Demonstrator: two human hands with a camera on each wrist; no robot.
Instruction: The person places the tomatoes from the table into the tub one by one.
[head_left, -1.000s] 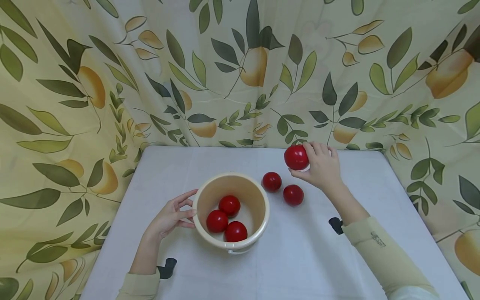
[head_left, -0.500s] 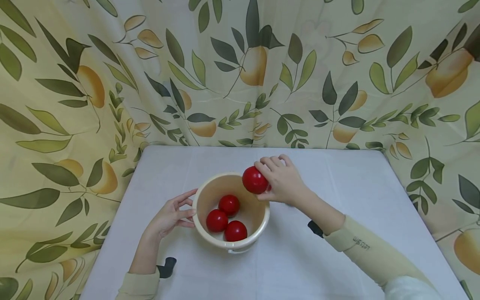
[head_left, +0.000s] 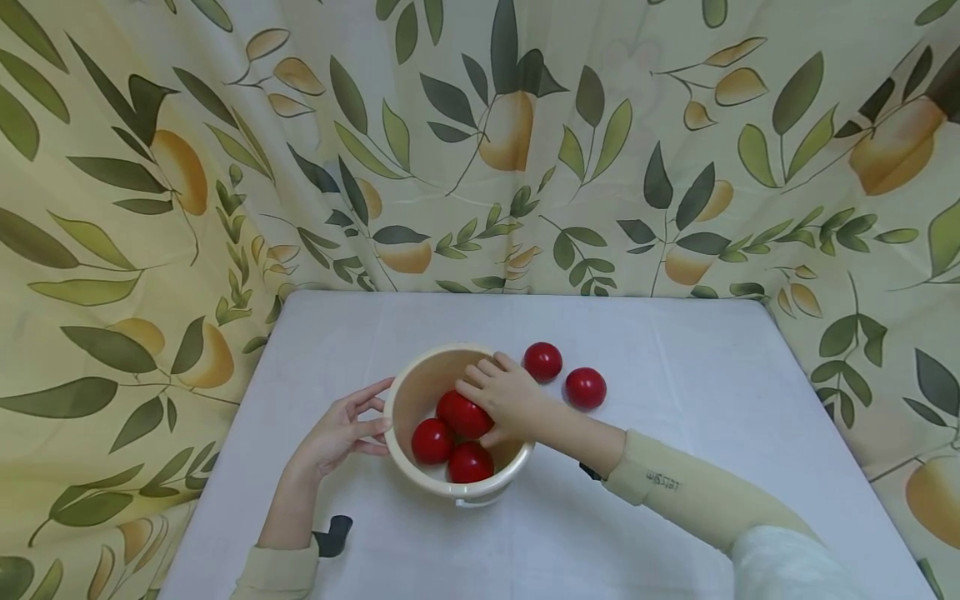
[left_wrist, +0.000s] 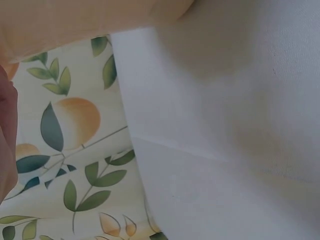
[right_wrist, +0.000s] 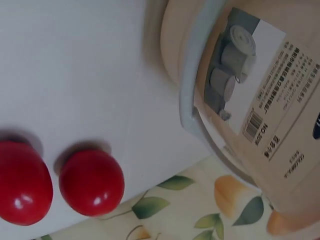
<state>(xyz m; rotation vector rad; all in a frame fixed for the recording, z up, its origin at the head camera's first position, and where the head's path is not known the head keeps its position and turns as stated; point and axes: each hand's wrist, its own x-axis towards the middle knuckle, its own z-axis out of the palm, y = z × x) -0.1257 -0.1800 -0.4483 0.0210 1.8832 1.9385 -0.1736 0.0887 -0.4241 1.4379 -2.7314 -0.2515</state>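
A cream bucket (head_left: 401, 457) stands on the table. Inside, a red ball (head_left: 432, 441) and another red ball (head_left: 470, 462) lie side by side. My right hand (head_left: 510, 400) reaches over the rim and grips a further red ball (head_left: 462, 414) within the bucket; it covers whatever lies beneath it. Against the bucket's left outer wall rests my left hand (head_left: 341, 433), its fingers extended near the rim. A sliver of that hand (left_wrist: 7, 135) shows in the left wrist view, below the bucket wall (left_wrist: 90, 20).
Two loose red balls, one ball (head_left: 542, 362) and a second ball (head_left: 586, 388), lie right of the bucket. The bucket's handle (right_wrist: 188, 90) hangs by a printed label (right_wrist: 265, 90). White cloth covers the table (head_left: 675, 367); a patterned curtain (head_left: 480, 217) hangs behind.
My right hand has carried a red ball leftward from the table's back right, over the rim and down into the bucket. My left hand has stayed at the bucket's side.
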